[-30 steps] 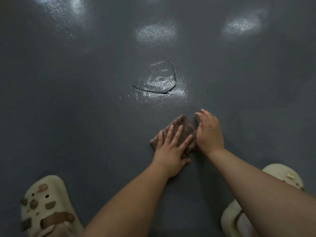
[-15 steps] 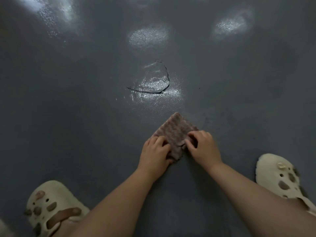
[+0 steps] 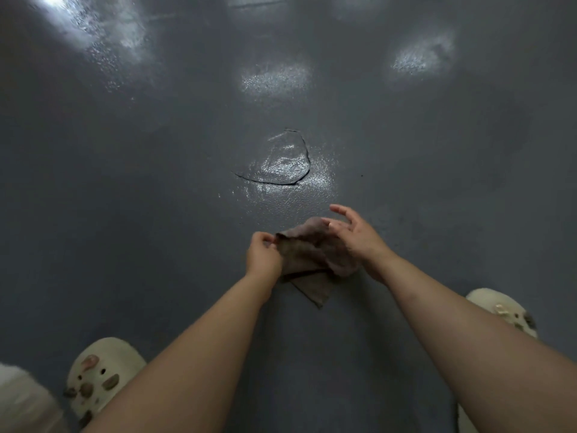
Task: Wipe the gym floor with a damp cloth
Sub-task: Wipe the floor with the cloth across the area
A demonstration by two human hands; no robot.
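Note:
A brownish damp cloth [image 3: 301, 256] hangs partly folded just above the dark grey gym floor [image 3: 150, 220], one corner pointing down. My left hand [image 3: 263, 256] pinches the cloth's left edge between thumb and fingers. My right hand [image 3: 359, 237] is at the cloth's right side with its fingers spread and straight; the cloth lies against its palm, and part of the fabric is hidden behind it.
A cracked, shiny patch [image 3: 281, 165] in the floor coating lies just beyond the hands. Light reflections [image 3: 274, 78] glare further out. My cream clogs stand at lower left [image 3: 100, 376] and at right [image 3: 499, 307].
The cloth lay flat on the floor under both hands; now it is lifted and bunched. My left hand has gone from pressing flat to pinching its edge. My right hand's fingers have opened.

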